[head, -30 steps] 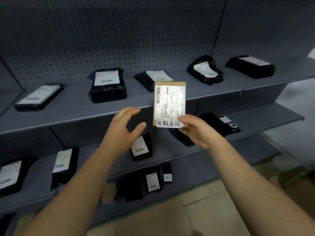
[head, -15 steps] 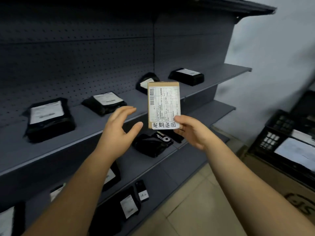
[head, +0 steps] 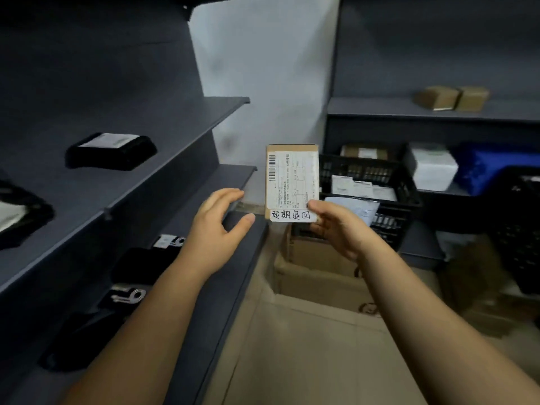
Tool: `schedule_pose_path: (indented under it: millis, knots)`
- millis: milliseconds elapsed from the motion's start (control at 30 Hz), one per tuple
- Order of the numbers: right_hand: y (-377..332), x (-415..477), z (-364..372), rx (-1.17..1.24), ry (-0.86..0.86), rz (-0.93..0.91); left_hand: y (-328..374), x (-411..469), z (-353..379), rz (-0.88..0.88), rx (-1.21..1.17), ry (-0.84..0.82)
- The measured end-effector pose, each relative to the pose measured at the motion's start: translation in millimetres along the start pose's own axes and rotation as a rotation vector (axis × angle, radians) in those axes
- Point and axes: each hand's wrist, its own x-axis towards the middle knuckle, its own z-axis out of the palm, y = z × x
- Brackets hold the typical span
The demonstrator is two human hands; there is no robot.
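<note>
The view is swinging right, away from the shelves of black parcels toward a black crate (head: 403,182). The right hand (head: 339,229) is still pinching the small box (head: 292,176) upright by its lower corner; the left hand (head: 217,229) is hovering beside it, spread and holding nothing. The box is picked but, I judge, not yet dropped off.

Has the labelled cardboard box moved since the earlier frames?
Yes. The box, pinched by the right hand, went right: past the end of the grey shelving, now before the black crate.
</note>
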Motion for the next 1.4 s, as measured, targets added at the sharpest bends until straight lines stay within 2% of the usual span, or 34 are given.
schedule_pose_path:
  millis: [300,900,1133,1400]
  knots:
    - [-14.5,61.1,-117.6,-0.035,0.177,0.045,-7.0,120.7,112.8,0.046,-0.077,-0.150]
    - [-12.1,317.6,-246.8,-0.119,0.459,0.263,-155.0,377.2,287.8,0.012,-0.199,-0.366]
    - [26.7,408.3,-297.1,-0.127,0.426,0.414,-220.4,420.4,353.7,-0.184,-0.169,-0.456]
    - [94.6,512.8,-329.5,-0.100,0.380,0.628,-269.5,451.9,403.9,-0.386,-0.149,-0.430]
